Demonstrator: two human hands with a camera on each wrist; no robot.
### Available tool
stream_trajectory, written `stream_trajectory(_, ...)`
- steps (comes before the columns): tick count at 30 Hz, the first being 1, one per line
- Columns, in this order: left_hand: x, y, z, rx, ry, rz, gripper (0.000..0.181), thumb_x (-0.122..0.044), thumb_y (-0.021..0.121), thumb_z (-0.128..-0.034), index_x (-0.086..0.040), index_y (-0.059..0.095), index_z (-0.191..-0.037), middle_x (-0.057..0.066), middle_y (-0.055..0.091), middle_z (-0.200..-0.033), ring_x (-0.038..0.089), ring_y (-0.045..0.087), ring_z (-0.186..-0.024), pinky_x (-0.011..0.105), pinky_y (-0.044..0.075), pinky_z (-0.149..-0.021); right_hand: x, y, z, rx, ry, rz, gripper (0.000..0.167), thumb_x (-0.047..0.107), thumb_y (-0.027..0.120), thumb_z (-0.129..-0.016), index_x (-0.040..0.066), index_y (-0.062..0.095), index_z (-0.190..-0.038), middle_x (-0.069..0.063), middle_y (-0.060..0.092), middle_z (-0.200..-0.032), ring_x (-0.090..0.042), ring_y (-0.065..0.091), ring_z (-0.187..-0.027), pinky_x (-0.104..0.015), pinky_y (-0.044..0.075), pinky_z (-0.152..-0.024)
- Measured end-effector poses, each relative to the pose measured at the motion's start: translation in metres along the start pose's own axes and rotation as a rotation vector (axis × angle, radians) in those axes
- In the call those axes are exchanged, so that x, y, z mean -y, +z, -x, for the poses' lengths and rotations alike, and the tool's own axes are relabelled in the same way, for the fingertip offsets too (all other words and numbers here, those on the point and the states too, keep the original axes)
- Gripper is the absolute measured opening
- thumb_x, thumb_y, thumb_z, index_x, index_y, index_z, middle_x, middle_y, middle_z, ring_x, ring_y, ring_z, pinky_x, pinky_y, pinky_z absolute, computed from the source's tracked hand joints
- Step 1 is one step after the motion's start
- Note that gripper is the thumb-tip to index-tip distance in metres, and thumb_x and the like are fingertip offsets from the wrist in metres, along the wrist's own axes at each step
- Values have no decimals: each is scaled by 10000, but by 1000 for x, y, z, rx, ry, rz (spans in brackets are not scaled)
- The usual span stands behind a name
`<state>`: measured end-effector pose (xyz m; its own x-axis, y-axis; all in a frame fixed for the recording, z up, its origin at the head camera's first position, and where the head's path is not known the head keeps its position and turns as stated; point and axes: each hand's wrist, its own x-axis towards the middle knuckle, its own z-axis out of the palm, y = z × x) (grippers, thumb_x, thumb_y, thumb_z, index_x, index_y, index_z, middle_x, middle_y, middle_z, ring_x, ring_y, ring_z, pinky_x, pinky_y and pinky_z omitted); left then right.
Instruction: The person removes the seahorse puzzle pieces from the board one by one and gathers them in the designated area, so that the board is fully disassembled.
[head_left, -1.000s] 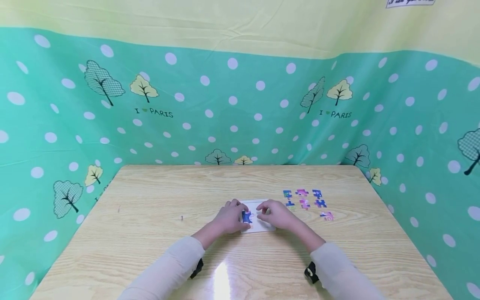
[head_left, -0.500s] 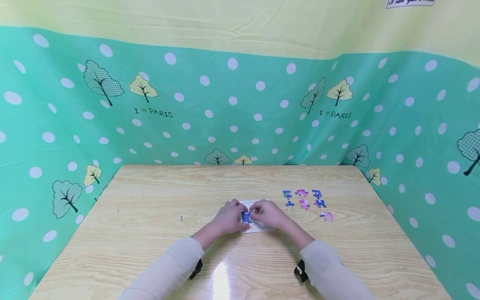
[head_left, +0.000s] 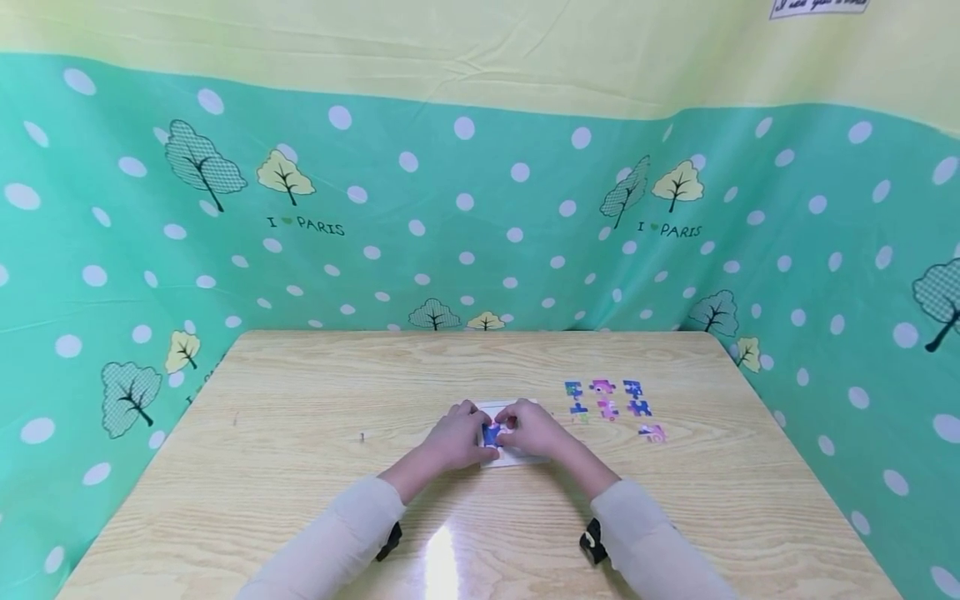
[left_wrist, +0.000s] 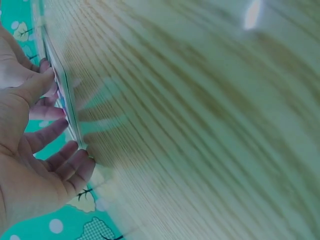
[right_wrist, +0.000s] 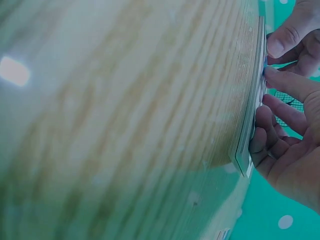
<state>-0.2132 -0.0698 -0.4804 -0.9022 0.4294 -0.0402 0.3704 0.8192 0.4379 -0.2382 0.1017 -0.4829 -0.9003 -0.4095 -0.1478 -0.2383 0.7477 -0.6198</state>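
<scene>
A small white puzzle board (head_left: 528, 457) lies flat on the table, with blue puzzle pieces (head_left: 491, 436) at its left end. My left hand (head_left: 456, 437) holds that end, thumb near the front edge and fingers farther back. In the left wrist view, the left fingertips (left_wrist: 75, 145) reach the board's edge. My right hand (head_left: 534, 429) is over the board, pinching a puzzle piece (head_left: 506, 428) against the right side of the blue ones. The fingers mostly hide this piece. From the right wrist, the board (right_wrist: 245, 145) appears edge-on, with the right fingers (right_wrist: 280, 107) along it.
Several loose pink and blue puzzle pieces (head_left: 607, 408) lie to the right of the board on the wooden table (head_left: 300, 375). A tiny dark speck (head_left: 362, 437) sits left of the hands. Behind stands a green dotted curtain (head_left: 465, 225).
My right hand has moved left along the board, bringing its fingertips up to the blue pieces. The left hand has stayed nearly still, and the loose pieces lie as before.
</scene>
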Motion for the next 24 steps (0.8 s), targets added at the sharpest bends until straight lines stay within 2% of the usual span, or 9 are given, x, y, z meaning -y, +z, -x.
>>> stream_trajectory(4,0,-2,2,-22,23,-44,516,-362,722,-791,-5,615,-1147,131,553,-1102,256,521,-977,398,475,-827,0,0,-1,4,2,0,293,173,717,-814,66,677,-1084,-22,540,-856,-147,471,-788,-247,399,-661)
stream_trajectory(7,1,-3,2,-27,20,-81,493,-368,716,-798,-13,625,-1128,124,567,-1091,249,532,-962,396,485,-815,0,0,-1,4,-6,-7,278,161,723,-805,62,682,-1062,-30,540,-843,-144,463,-775,-243,390,-652)
stream_trajectory(14,-1,-5,3,-9,14,-164,484,-401,714,-795,-15,643,-1078,117,589,-1087,244,554,-948,377,506,-798,0,1,-1,-3,-5,-39,241,146,730,-795,62,681,-1016,-41,539,-830,-147,457,-761,-249,380,-646)
stream_trajectory(24,-1,-7,3,-19,3,-129,486,-392,726,-787,-8,648,-1074,118,587,-1070,258,559,-941,389,502,-806,0,1,0,-26,14,-110,250,106,724,-788,59,630,-1015,-30,537,-816,-137,469,-717,-223,393,-615)
